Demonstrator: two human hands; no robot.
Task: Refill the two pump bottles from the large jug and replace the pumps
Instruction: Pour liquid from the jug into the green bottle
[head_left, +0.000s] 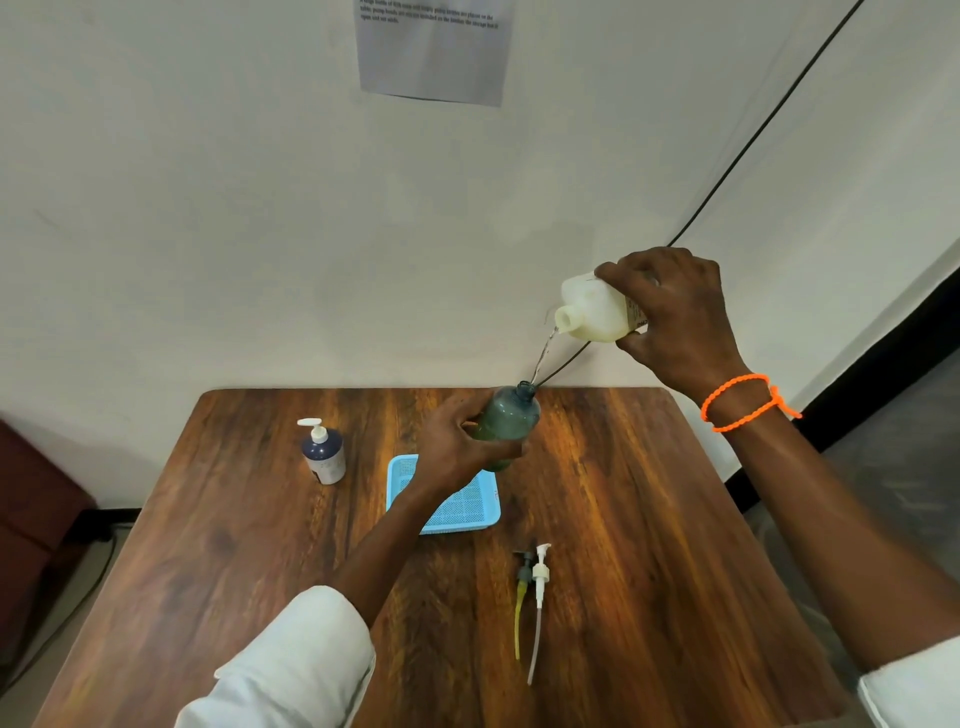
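My right hand (675, 317) grips a white jug (592, 312) tipped on its side above the table's far edge, mouth pointing left and down. A thin clear stream runs from the mouth into the open neck of a dark green bottle (511, 418). My left hand (457, 447) holds that bottle around its lower body, tilted toward the jug. Two loose pumps lie side by side on the table nearer me: a dark one with a yellow tube (523, 587) and a white one with a clear tube (540, 582).
A dark blue pump bottle (324, 452) with a white pump stands at the left of the wooden table (234, 545). A light blue mesh tray (462, 506) lies at the middle, partly under my left forearm. A black cable (753, 140) runs down the wall behind the jug.
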